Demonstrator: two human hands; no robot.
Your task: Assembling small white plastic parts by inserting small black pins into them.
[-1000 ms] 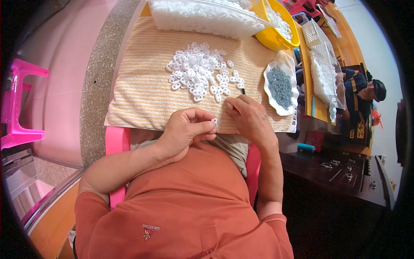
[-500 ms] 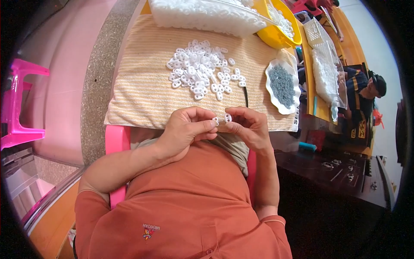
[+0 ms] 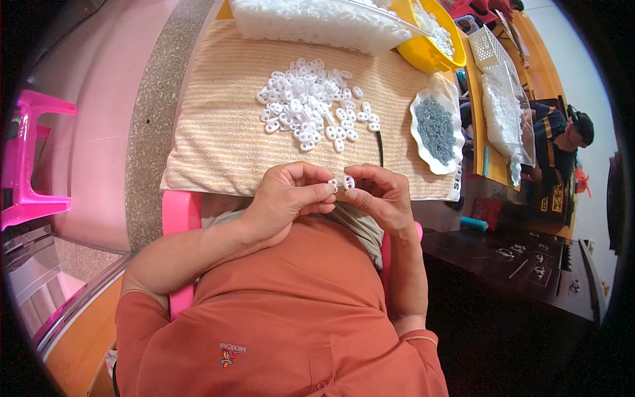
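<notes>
My left hand (image 3: 291, 195) pinches a small white two-holed plastic piece (image 3: 333, 186) between thumb and forefinger. A similar white oval piece with two holes (image 3: 349, 181) is held upright in the fingertips of my right hand (image 3: 383, 198). The two pieces face each other with a narrow gap between them, just in front of the towel's near edge. Beyond my hands, a pile of loose white two-holed pieces (image 3: 301, 96) lies on a striped towel (image 3: 218, 126), with several strays on its right side.
A white scalloped dish (image 3: 418, 149) of small grey parts (image 3: 436, 129) stands at the right. A clear bin (image 3: 317, 33) and a yellow basin (image 3: 423, 56), both with white pieces, line the far edge. A person (image 3: 562, 135) sits farther right; a pink stool (image 3: 30, 159) stands left.
Both hands keep their pinches. The two white pieces are very slightly closer together, and the view has shifted a little.
</notes>
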